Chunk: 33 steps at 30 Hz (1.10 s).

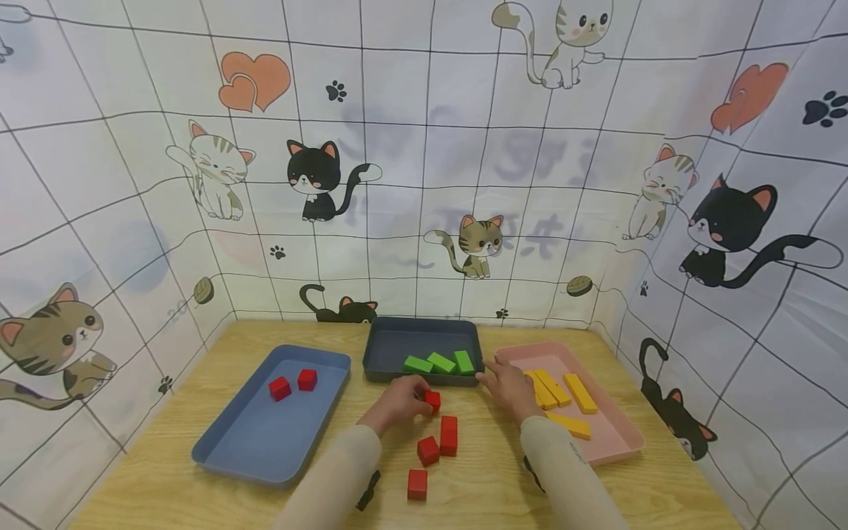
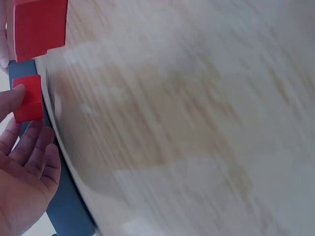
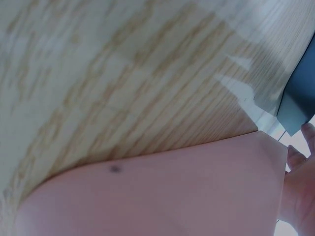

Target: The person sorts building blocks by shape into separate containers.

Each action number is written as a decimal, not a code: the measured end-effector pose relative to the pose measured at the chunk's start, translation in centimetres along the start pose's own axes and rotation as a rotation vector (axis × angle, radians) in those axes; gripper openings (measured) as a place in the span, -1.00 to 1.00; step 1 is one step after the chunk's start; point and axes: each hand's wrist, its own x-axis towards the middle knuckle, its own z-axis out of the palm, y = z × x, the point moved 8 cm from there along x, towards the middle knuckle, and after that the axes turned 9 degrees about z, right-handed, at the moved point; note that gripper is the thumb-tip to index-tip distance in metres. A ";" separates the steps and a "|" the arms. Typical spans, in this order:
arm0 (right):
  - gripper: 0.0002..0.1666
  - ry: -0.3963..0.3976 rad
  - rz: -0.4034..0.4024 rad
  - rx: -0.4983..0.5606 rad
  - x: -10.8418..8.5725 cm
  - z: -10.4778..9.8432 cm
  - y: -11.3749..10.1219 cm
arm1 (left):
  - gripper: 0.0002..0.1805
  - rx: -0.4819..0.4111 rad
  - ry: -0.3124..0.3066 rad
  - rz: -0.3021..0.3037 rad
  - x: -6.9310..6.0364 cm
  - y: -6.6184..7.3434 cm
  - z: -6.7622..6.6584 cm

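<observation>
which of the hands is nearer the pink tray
Right. The right hand is at the left edge of the pink tray; the left hand is farther off to its left, holding a red block in front of the dark tray.

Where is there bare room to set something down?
Bare: table between loose red blocks and right sleeve; near half of the blue tray. Crowded: around the left hand, and around the right hand between dark tray and pink tray.

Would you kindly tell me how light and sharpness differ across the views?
Head: soft, even light, cube-shaped red blocks reasonably sharp; left wrist: whitish sheen over the pale wooden tabletop, grain blurred; right wrist: grain clearer, pale patches near the dark blue-grey tray.
</observation>
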 end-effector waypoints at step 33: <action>-0.39 -0.015 0.003 -0.011 -0.2 -0.4 -0.3 | -0.71 0.048 0.303 -0.044 -1.7 -0.4 -9.8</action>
